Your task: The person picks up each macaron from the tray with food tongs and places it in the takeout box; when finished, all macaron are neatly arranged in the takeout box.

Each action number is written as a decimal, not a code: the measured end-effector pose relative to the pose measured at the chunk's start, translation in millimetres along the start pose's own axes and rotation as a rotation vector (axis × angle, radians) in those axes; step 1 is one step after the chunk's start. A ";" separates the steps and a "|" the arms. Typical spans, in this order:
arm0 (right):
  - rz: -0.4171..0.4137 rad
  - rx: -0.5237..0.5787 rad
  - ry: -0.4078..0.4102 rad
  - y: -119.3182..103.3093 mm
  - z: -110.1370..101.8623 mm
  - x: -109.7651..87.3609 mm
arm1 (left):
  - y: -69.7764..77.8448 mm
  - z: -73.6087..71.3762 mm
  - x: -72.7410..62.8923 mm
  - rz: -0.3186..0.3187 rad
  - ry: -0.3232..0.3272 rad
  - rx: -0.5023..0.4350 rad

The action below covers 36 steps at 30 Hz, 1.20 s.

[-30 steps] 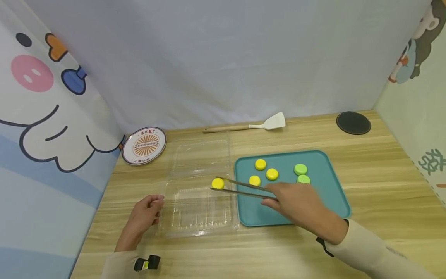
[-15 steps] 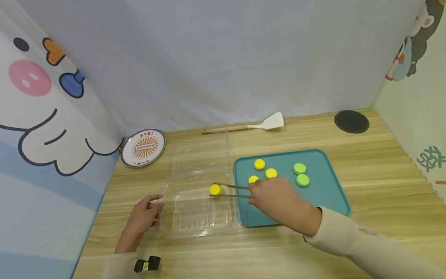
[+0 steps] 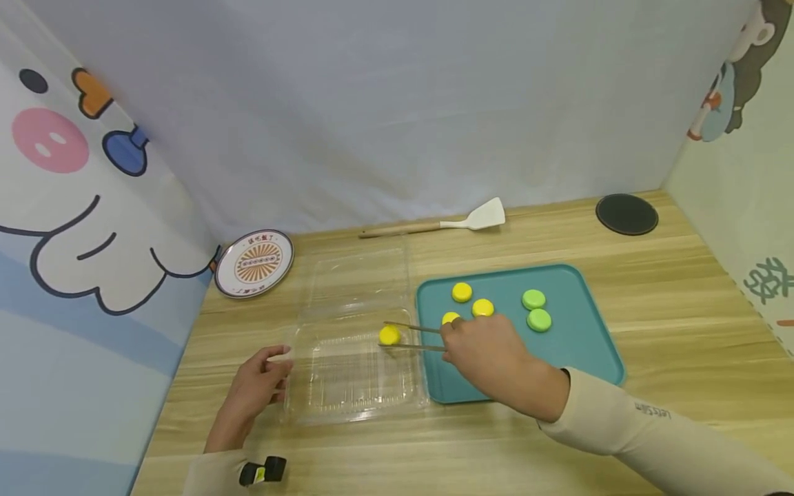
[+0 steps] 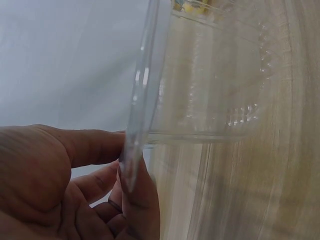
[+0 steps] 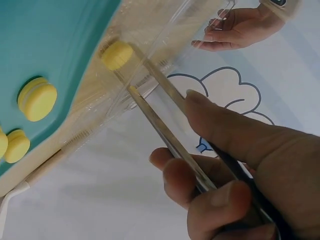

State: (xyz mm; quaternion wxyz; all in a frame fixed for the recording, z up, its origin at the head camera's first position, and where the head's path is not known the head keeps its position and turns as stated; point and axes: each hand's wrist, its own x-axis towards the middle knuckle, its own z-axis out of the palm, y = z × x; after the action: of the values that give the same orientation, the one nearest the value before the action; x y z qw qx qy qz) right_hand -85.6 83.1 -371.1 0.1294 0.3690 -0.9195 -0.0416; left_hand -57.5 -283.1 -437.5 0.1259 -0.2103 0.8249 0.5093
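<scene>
My right hand (image 3: 493,355) holds metal tongs (image 3: 417,347), whose tips reach into the base of an open clear plastic box (image 3: 347,379). A yellow macaron (image 3: 389,335) sits between the tips, near the box's back right corner. In the right wrist view a slight gap shows between the tongs' arms. My left hand (image 4: 85,180) pinches the box's left rim between thumb and fingers. On the teal tray (image 3: 577,351) lie several yellow macarons (image 3: 462,292), one partly hidden by my right hand, and two green macarons (image 3: 539,319).
The box's clear lid (image 3: 356,275) lies folded back behind the base. A patterned plate (image 3: 254,264) stands at the back left, by the wall. Along the back edge lie a white spatula (image 3: 484,215) with a wooden handle and a black round disc (image 3: 626,214).
My right hand has moved left, with the tongs and macaron lowering into the box. In the last half second the macaron shifted slightly right. My left hand stays at the rim.
</scene>
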 end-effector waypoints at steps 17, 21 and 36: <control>0.109 0.319 0.150 19.7 29.4 -43.4 | 2.0 0.2 -2.1 0.007 0.001 0.003; 0.101 0.349 0.222 24.9 37.2 -51.6 | 1.8 -1.1 -0.7 0.017 0.006 0.003; 0.168 0.428 0.374 40.0 54.5 -85.1 | 1.9 -1.8 0.4 0.016 -0.021 -0.003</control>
State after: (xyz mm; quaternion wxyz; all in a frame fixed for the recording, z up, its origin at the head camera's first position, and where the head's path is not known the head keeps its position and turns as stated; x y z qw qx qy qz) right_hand -67.8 169.7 -434.4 0.2190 0.3115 -0.8949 0.2326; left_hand -58.8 -284.0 -435.3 0.1302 -0.1983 0.8245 0.5138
